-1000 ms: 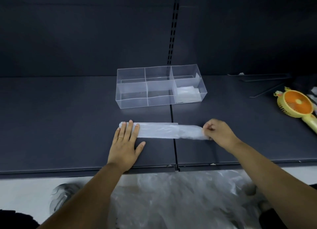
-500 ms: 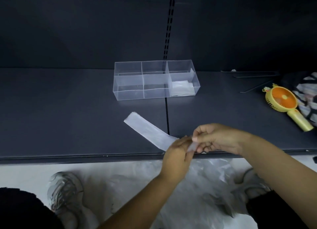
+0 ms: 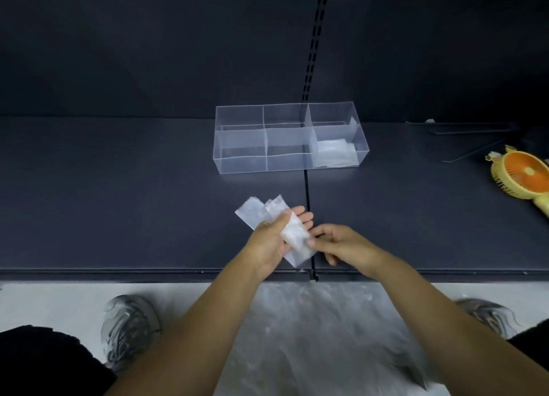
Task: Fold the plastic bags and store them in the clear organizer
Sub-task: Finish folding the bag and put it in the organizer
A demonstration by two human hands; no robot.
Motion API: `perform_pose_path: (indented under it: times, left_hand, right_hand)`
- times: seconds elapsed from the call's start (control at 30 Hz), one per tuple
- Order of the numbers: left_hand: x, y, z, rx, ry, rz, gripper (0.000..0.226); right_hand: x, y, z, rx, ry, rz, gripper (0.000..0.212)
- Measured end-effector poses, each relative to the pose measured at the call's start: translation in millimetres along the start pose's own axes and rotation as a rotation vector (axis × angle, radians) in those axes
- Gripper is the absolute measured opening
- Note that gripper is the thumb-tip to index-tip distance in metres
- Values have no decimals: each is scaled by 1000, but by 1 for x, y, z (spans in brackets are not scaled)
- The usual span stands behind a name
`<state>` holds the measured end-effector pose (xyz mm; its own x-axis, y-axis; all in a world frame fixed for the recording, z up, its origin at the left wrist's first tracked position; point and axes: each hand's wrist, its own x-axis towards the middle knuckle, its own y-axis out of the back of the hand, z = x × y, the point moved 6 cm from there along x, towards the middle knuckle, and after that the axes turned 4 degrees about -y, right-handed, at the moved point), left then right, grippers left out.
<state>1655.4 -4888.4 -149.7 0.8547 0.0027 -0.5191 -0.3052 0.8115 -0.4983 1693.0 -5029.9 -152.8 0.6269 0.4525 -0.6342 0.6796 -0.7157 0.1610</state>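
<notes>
Head view: left hand [image 3: 269, 242] cradles part-folded plastic bag [image 3: 292, 236] above shelf [image 3: 118, 217], thumb grip clamped, keeping folds; right hand [image 3: 341, 244] grip pinches loose end, likely for next fold; clear organizer [image 3: 240, 161] stands behind.

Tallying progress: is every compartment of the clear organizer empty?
No, folded bags lie in the near right compartment of the clear organizer.

A dark matte shelf [image 3: 118, 202] spans the view, split by a narrow seam [image 3: 306, 188] running from its back edge to its front edge. Behind it rises an equally dark back panel [image 3: 148, 45] with a slotted upright [image 3: 315, 39] above the seam. Below the shelf's front edge lies a pale floor [image 3: 44, 300], softly lit.
</notes>
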Motion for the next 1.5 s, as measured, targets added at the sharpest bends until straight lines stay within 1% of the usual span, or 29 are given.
perform_pose_path:
  times: [0.03, 0.1, 0.17, 0.27, 0.37, 0.43, 0.47, 0.5, 0.53, 0.57, 0.6, 0.63, 0.67, 0.7, 0.73, 0.77, 0.8, 0.87, 0.9, 0.97, 1.0, 1.07, 1.13, 1.17, 1.23, 1.3, 1.37, 1.5]
  left_hand:
    - [4, 7, 1, 19, 5, 20, 30]
    - [13, 21, 7, 63, 8, 74, 27]
    - [21, 36, 13, 125, 6, 127, 27]
    - [30, 52, 19, 209, 23, 184, 28]
    - [31, 66, 28, 179, -13, 322, 23]
    - [28, 78, 39, 117, -114, 471, 21]
    - [24, 85, 45, 126, -196, 550, 22]
    - [17, 90, 52, 207, -302, 633, 25]
    - [7, 91, 61, 396, -427, 713, 27]
    - [-5, 81, 69, 663, -566, 740, 28]
    - [-16, 63, 71, 930, -722, 658, 29]
    - [-23, 39, 61, 1138, -828, 468, 31]
    - [-26, 21, 41, 1282, -836, 238, 37]
    - [-28, 9, 18, 1379, -762, 39, 49]
    - [-30, 4, -3, 1435, -674, -105, 63]
    - [-31, 5, -19, 1464, -626, -185, 74]
    - [-31, 7, -29, 1484, -622, -210, 81]
    - [-31, 10, -33, 1507, -653, -193, 80]
    - [-32, 10, -32, 1509, -678, -178, 74]
    - [-34, 7, -25, 1469, -728, -129, 56]
    - [-34, 7, -22, 1431, -733, -104, 47]
    - [-32, 8, -15, 1328, -687, -96, 36]
    - [-28, 12, -6, 1217, -583, -91, 33]
    - [-25, 15, -1, 1134, -524, -85, 31]
    - [-16, 22, 6, 939, -390, -64, 29]
    - [-6, 31, 9, 731, -226, -29, 27]
    - [0, 39, 8, 545, -105, 13, 26]
    - [6, 53, 7, 355, -11, 98, 32]
  right_hand:
    - [4, 0, 3, 14, 2, 27, 13]
    - [11, 2, 9, 64, -12, 114, 9]
    - [16, 4, 12, 89, -24, 175, 9]
    - [22, 4, 14, 82, -22, 209, 11]
    - [26, 3, 15, 80, -34, 228, 14]
    - [27, 3, 15, 72, -49, 235, 15]
    - [27, 4, 15, 66, -57, 236, 16]
    - [26, 4, 15, 61, -64, 235, 16]
    - [26, 4, 15, 54, -69, 234, 16]
    - [26, 3, 14, 44, -74, 234, 16]
    - [25, 3, 12, 34, -78, 234, 16]
    - [24, 2, 10, 25, -81, 234, 16]
    - [22, 2, 8, 20, -83, 232, 16]
    - [21, 2, 6, 18, -87, 227, 16]
    - [18, 1, 4, 19, -94, 219, 16]
    - [16, 1, 3, 23, -104, 209, 14]
    - [13, 0, 2, 31, -120, 196, 13]
    - [7, -1, 2, 82, -167, 174, 12]
    - [5, -2, 3, 132, -193, 164, 12]
    - [0, -5, 3, 224, -227, 132, 9]
    - [-3, -6, 2, 245, -230, 119, 8]
    - [-7, -3, -4, 245, -194, 127, 10]
    - [-8, 6, -12, 209, -85, 168, 21]
    - [-8, 8, -17, 189, -26, 161, 28]
    - [-5, 1, -23, 148, 44, 82, 40]
    - [2, -13, -23, 108, 51, 29, 44]
    - [12, -20, -23, 73, 40, 77, 38]
    - [27, -22, -22, 47, 29, 234, 15]
